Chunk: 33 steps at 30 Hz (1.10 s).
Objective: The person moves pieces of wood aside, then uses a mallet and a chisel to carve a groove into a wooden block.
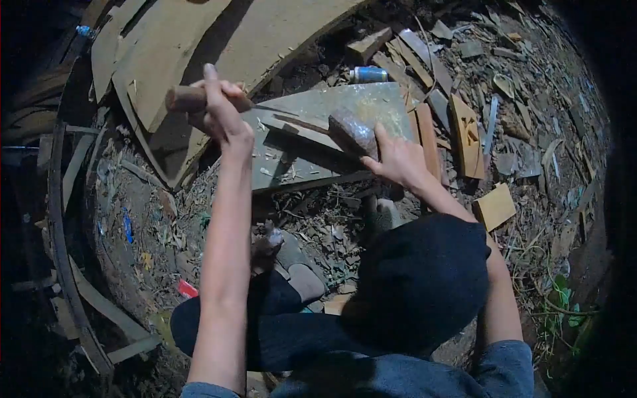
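My left hand [224,113] is closed around the thick wooden handle [184,99] of a chisel-like tool, with the thumb pointing up. Its thin blade [275,110] points right, over a narrow strip of wood [308,136]. To the right, my right hand [401,158] grips a dark brown block [353,132] with a shiny, light-catching top. The block rests against the strip's right end, above a flat grey board [391,99] strewn with pale shavings. The exact form of the blade's tip is unclear.
Large wooden slabs [265,33] lean at the upper left. A blue can [369,74] lies behind the board. Wood offcuts [466,136] and a pale block [495,206] lie at right on littered ground. A black cap [424,272] fills the lower middle.
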{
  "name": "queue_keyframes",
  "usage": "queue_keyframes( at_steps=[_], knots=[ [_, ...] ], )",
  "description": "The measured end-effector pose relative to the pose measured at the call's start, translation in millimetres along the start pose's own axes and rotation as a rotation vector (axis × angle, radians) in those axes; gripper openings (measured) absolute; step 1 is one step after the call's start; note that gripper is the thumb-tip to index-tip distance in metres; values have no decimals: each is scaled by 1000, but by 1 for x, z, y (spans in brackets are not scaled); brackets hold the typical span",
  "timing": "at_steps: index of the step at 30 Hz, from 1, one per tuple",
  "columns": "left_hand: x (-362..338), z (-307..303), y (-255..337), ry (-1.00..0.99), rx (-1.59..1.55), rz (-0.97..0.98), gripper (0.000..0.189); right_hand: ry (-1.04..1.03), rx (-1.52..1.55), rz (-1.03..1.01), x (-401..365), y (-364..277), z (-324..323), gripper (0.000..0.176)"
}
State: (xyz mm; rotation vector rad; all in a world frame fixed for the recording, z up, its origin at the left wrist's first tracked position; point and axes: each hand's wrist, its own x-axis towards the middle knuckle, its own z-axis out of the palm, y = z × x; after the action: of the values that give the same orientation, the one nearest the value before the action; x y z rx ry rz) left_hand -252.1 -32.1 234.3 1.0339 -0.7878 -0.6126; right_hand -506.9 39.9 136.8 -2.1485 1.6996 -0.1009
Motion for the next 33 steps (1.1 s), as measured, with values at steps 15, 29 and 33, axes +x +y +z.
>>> queue_keyframes(
  at_steps=[15, 29, 33],
  knots=[
    [7, 16, -21, -98, 53, -180, 25, 41, 20, -11, -4, -4, 3, 68],
    [11, 33, -31, -88, 202, 19, 35, 44, 3, -16, -2, -2, 9, 68],
    [25, 26, -55, -68, 269, 108, 37, 90, 11, -34, -1, 2, 15, 70]
  ],
)
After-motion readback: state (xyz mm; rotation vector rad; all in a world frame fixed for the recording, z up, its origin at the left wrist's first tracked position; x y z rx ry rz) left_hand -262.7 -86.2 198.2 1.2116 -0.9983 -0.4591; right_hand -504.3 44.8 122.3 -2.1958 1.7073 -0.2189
